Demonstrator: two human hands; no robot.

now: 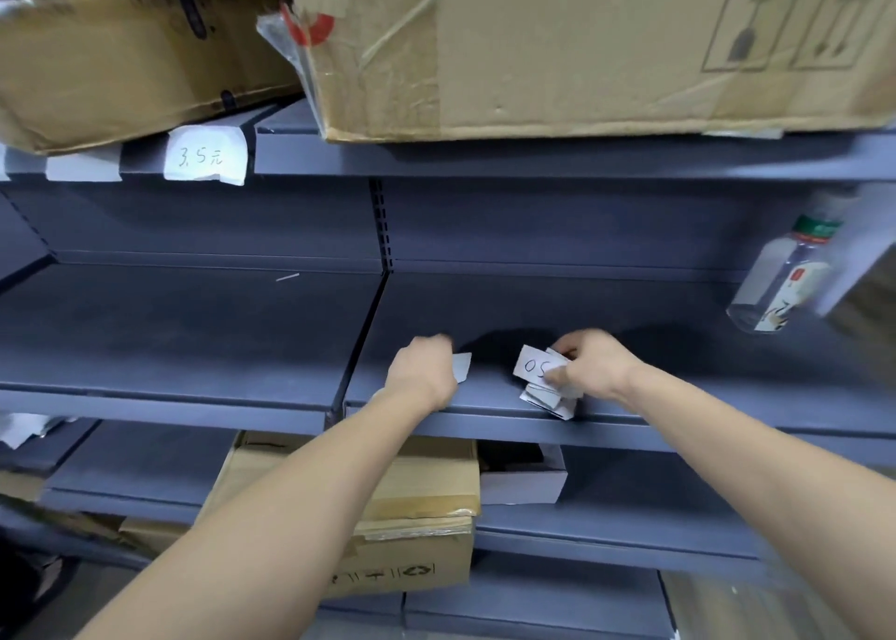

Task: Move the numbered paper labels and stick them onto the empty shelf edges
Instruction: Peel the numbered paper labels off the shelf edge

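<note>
My right hand [594, 365] pinches a white paper label [533, 367] marked "05" above a small pile of white labels [550, 399] lying near the front of the grey middle shelf [485, 319]. My left hand [424, 365] is closed on another white label [462, 367], whose corner sticks out to the right of my fist. The front edge of this shelf [509, 426] runs just below both hands and is bare. On the upper shelf edge at the left, a white label reading "3.5" [206, 156] is stuck, with another blank one [82, 167] beside it.
Large cardboard boxes [582, 43] sit on the top shelf. A clear plastic bottle [780, 281] with a green cap lies at the right of the middle shelf. More cardboard boxes [412, 508] fill the lower shelf under my arms.
</note>
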